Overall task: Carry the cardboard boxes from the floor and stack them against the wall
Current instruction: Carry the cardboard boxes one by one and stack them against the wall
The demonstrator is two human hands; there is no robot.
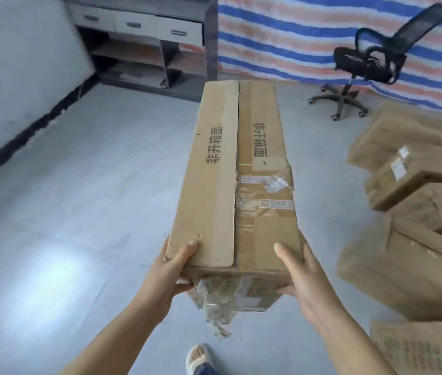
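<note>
A long brown cardboard box with printed characters and torn clear tape is held level in front of me, its length pointing away. My left hand grips its near left corner, thumb on top. My right hand grips the near right corner, thumb on top too. Loose plastic wrap hangs from the box's near end. Several more cardboard boxes lie piled on the floor at the right. The white wall with a dark baseboard runs along the left.
A grey shelf unit with drawers stands at the back left. A black office chair stands at the back right before a striped tarp. Grey floor lies open to the left. My sandalled foot shows below.
</note>
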